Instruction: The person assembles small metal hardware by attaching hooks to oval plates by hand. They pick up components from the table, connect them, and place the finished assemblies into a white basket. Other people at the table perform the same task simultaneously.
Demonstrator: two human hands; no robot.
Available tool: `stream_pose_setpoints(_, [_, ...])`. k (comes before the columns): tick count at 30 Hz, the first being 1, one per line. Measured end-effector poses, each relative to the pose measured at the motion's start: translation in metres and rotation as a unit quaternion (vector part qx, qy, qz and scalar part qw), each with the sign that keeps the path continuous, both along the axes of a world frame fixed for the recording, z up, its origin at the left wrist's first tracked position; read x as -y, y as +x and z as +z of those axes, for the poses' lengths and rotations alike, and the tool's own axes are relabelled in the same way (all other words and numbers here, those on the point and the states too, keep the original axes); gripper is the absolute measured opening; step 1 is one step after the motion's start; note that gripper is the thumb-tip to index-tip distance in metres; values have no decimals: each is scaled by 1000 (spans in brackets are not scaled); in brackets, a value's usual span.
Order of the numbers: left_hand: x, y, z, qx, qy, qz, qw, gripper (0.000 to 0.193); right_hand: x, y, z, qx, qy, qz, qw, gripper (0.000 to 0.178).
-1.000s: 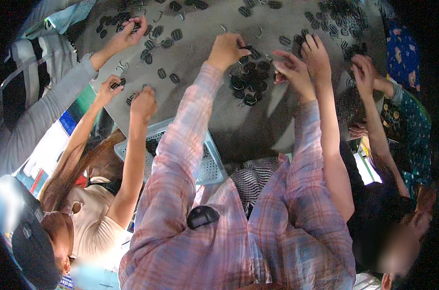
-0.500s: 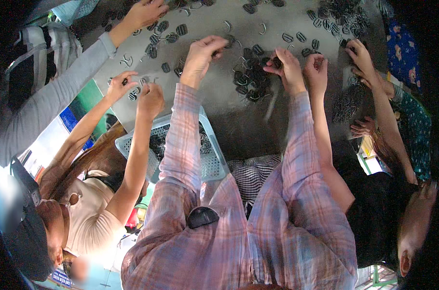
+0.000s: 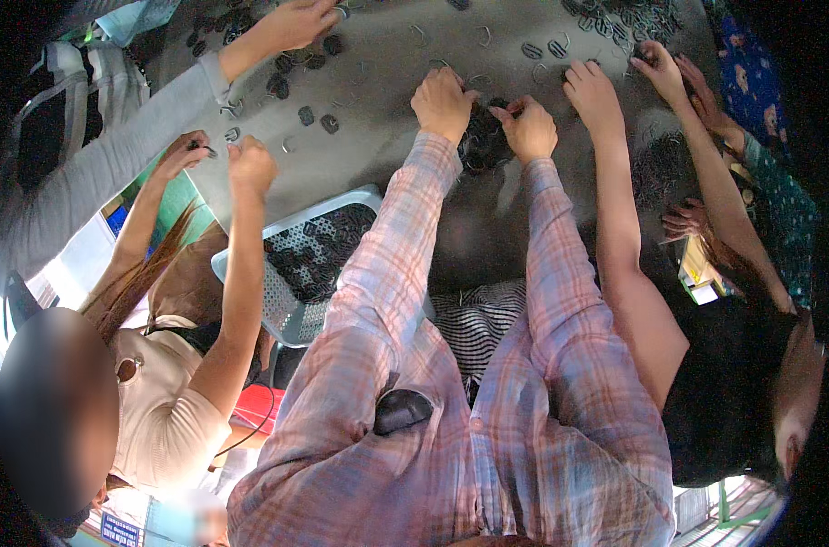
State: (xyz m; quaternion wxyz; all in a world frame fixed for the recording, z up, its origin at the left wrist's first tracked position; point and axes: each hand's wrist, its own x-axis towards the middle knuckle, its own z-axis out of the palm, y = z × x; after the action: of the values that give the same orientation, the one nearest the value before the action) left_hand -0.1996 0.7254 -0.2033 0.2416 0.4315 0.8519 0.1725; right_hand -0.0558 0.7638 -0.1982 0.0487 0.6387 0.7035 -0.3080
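Observation:
My left hand (image 3: 442,107) and my right hand (image 3: 529,129) are close together over a heap of small black oval parts (image 3: 484,146) on the grey table. The left fingers are curled and pinched; what they hold, if anything, is hidden. On the right, thumb and forefinger are also drawn together at the heap's edge, and I cannot make out anything between them. The heap lies between and just below my two hands.
A light grey perforated basket (image 3: 296,314) of black parts stands left of my left forearm. Co-workers' hands (image 3: 597,96) work at both sides. More black parts (image 3: 629,23) and thin curved metal hooks (image 3: 485,36) lie across the table (image 3: 378,118).
My left hand has moved right, towards the heap, and my right hand slightly left, narrowing the gap between them. The dark piece seen in my right fingers before no longer shows clearly.

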Motion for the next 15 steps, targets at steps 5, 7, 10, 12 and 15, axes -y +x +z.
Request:
stream_pose_setpoints(5, [17,1,-5,-18,45,27,998,32,12,0,-4,10,36,-29,999,40])
stream_pose_setpoints(7, [22,1,-3,4,-3,18,1000,32,9,5,-11,-22,21,6,1000,42])
stream_pose_setpoints(10, [23,-14,3,176,-26,-21,984,26,11,19,-22,-146,-18,-17,989,42])
stream_pose_setpoints(12, [35,-39,-7,497,101,104,855,26,16,30,-21,-312,-126,-104,936,38])
stream_pose_setpoints(15, [44,-44,-1,581,114,136,794,29,49,34,24,-564,-310,-289,709,23])
